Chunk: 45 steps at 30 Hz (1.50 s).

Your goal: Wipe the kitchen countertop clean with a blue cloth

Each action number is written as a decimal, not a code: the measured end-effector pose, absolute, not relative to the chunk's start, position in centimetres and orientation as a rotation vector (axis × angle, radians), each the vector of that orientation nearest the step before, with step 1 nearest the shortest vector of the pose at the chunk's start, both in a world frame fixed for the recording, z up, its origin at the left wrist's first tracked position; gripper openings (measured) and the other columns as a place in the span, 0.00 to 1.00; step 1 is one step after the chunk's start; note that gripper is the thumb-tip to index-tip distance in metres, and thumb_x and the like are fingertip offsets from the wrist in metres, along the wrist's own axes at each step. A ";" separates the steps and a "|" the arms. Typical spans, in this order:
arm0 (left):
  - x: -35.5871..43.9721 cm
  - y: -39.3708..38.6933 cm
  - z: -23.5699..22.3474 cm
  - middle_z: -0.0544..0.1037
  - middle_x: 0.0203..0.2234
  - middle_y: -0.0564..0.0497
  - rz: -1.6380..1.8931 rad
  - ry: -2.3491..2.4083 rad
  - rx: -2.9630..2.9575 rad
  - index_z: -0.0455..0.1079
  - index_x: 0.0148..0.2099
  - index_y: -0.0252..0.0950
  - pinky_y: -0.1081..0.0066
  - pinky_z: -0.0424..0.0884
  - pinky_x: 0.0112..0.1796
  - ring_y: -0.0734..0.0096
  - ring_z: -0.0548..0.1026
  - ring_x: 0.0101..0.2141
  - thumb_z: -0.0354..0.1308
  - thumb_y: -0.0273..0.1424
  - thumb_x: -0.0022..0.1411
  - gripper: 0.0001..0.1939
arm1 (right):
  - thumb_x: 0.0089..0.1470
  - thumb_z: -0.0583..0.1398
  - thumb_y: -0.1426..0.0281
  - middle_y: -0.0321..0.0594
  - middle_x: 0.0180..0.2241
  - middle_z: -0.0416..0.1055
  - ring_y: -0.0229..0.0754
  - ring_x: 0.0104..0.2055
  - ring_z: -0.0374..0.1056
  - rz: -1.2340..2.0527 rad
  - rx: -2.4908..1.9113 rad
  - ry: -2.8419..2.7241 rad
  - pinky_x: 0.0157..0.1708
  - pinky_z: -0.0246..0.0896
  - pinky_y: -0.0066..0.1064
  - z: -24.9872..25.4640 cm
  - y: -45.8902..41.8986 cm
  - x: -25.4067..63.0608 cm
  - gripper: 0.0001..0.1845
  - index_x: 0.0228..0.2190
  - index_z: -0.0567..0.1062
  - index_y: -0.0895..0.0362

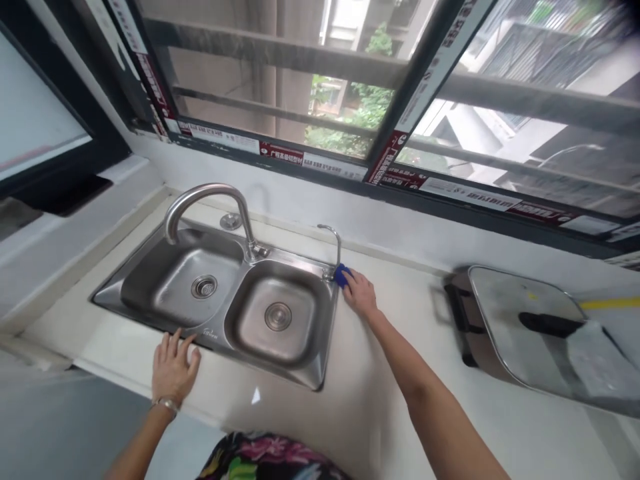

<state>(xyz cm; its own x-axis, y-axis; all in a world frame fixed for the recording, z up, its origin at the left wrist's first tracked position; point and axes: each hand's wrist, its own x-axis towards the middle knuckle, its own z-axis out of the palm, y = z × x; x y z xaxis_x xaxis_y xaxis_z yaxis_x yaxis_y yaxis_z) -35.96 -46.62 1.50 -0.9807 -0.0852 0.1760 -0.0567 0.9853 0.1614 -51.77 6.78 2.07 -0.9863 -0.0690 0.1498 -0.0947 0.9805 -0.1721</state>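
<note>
Across the counter (pixel 407 303), both hands (pixel 173 368) (pixel 361 293) reach palms-down.

Smooth metal sink (pixel 231 293), softly glossy

I'm in a kitchen. Between my left hand (pixel 175 367) and my right hand (pixel 361 293) sits a stainless-steel double-bowl sink (pixel 231 287), each bowl with its own drain (pixel 278 316). A gooseneck faucet (pixel 207 191) arches beyond my left hand, and a slim second spout (pixel 339 248) rises just beyond my right one. The sink is set into a pale countertop (pixel 400 293); on it, to the right of my right hand, stands what seems to be a rectangular electric pan (pixel 477 327) with a glass lid (pixel 515 293), blurred near the edge of my view.
</note>
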 end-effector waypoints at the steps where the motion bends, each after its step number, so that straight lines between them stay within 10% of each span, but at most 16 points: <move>1: -35.9 -46.4 1.6 0.64 0.63 0.36 -0.244 -2.938 0.104 0.72 0.57 0.33 0.45 0.53 0.63 0.45 0.51 0.68 0.44 0.39 0.68 0.24 | 0.62 0.50 0.67 0.43 0.65 0.60 0.49 0.62 0.56 0.272 0.170 -2.986 0.57 0.55 0.43 2.0 6.6 -50.0 0.27 0.61 0.64 0.52; 28: -35.5 -47.6 1.4 0.62 0.65 0.35 -0.488 -2.938 -0.030 0.70 0.61 0.32 0.42 0.49 0.64 0.43 0.48 0.69 0.45 0.39 0.69 0.26 | 0.56 0.53 0.70 0.48 0.61 0.64 0.52 0.64 0.60 0.430 0.386 -2.936 0.60 0.61 0.52 1.2 3.3 -15.6 0.30 0.60 0.65 0.52; 35: -35.4 -52.6 1.9 0.59 0.67 0.38 -0.470 -2.980 -0.123 0.63 0.66 0.32 0.40 0.40 0.66 0.46 0.49 0.69 0.43 0.39 0.69 0.28 | 0.58 0.51 0.64 0.57 0.58 0.64 0.59 0.60 0.62 0.219 -0.604 -2.704 0.57 0.62 0.56 -0.3 5.1 -18.4 0.30 0.60 0.65 0.61; 45: -35.2 -52.2 1.4 0.57 0.69 0.44 -0.488 -2.945 -0.031 0.63 0.67 0.36 0.43 0.37 0.66 0.48 0.45 0.70 0.45 0.40 0.68 0.29 | 0.59 0.49 0.65 0.55 0.61 0.62 0.54 0.62 0.58 0.313 -0.490 -2.749 0.60 0.58 0.50 0.7 -3.5 -31.1 0.29 0.59 0.66 0.61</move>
<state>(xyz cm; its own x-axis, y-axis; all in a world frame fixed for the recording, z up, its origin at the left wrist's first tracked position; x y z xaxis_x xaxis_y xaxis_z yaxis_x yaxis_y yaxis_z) -35.23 -52.19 1.40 -0.9876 -0.0051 0.1570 0.0458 0.9466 0.3192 -31.05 -3.52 0.74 -0.8863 0.3682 0.2810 0.2956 0.9167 -0.2688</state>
